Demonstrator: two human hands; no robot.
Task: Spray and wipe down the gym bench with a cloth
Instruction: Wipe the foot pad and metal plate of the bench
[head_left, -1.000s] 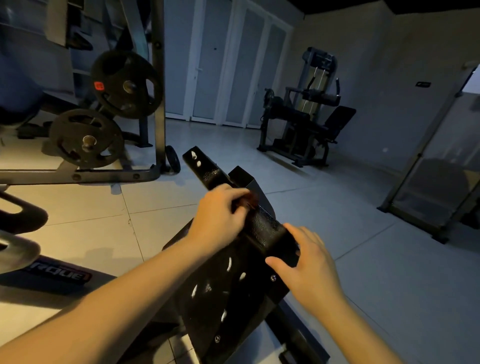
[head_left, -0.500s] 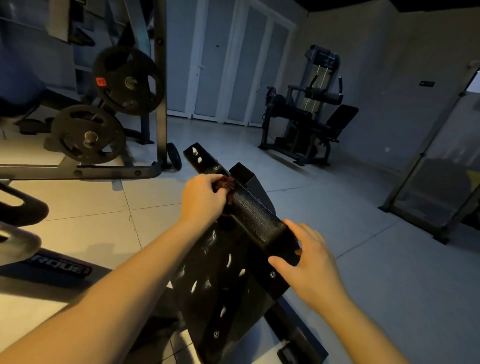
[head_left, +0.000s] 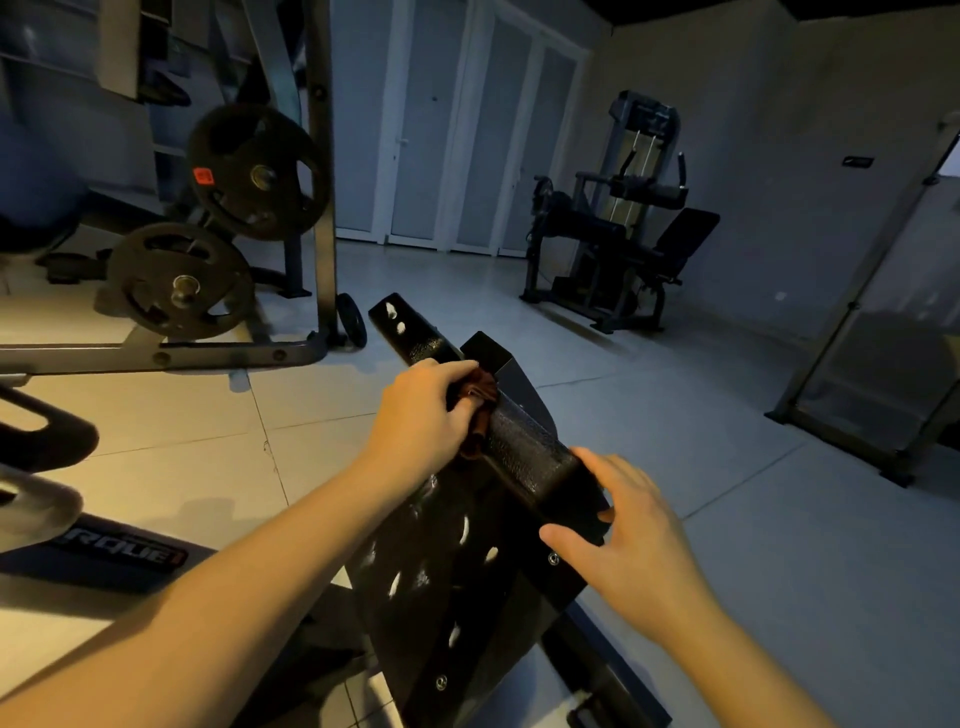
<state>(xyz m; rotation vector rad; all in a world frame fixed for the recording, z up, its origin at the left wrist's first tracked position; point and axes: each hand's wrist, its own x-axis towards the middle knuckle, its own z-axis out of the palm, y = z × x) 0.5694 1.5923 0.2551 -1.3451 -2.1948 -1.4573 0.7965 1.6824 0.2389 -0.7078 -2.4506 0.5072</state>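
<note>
Nearest, the right hand (head_left: 623, 535) is laid open, fingers relaxed, on the lower end of the black pebble-textured metal beam of the gym bench (head_left: 524, 447), so nothing is actually gripped there; if the wipe gets leaned into, the tilted bench could be shifted or the palm slid off. Just beside it, fingers or fabric could be snagged on the black slotted steel plate (head_left: 457, 571) and its bolt heads. Further up the beam, the small crumpled rust-brown cloth (head_left: 480, 397) is pinched in the left hand (head_left: 421, 415) and pressed near the black square tube end (head_left: 491, 353); it's bunched so small that knuckles could be scraped on that edge. Beyond, the black round weight plates (head_left: 254, 171) are racked well apart.
</note>
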